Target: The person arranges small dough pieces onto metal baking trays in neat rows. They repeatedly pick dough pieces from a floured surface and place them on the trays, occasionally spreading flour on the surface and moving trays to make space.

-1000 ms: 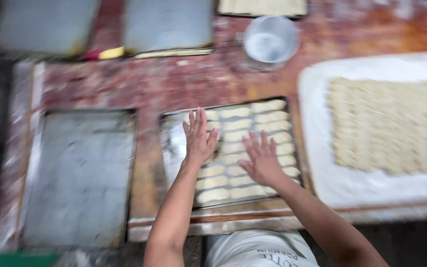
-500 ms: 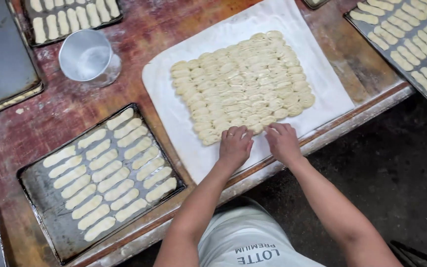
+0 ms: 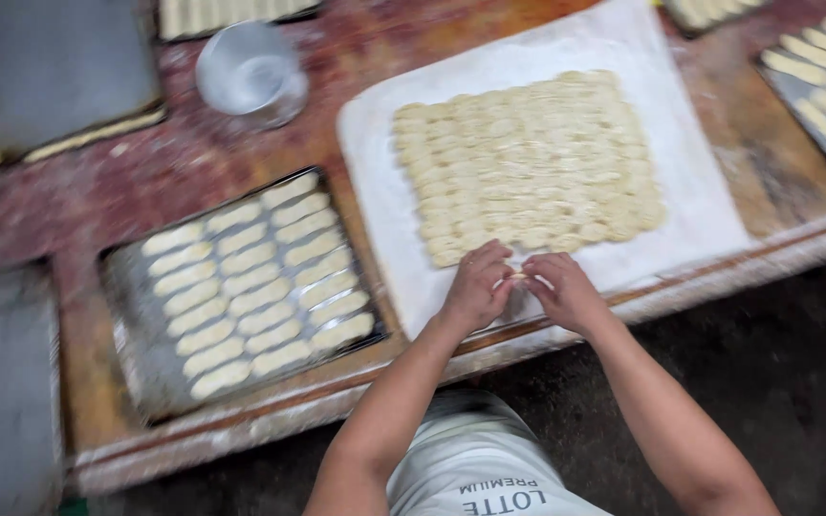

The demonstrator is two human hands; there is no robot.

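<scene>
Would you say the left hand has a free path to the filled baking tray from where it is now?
Probably yes. The left hand sits at the near edge of the dough sheet, and the filled tray lies just to its left with only bare tabletop between.

Two hands (image 3: 523, 287), five metal trays (image 3: 141, 373), one white cloth (image 3: 690, 191), one cup (image 3: 246, 72)
</scene>
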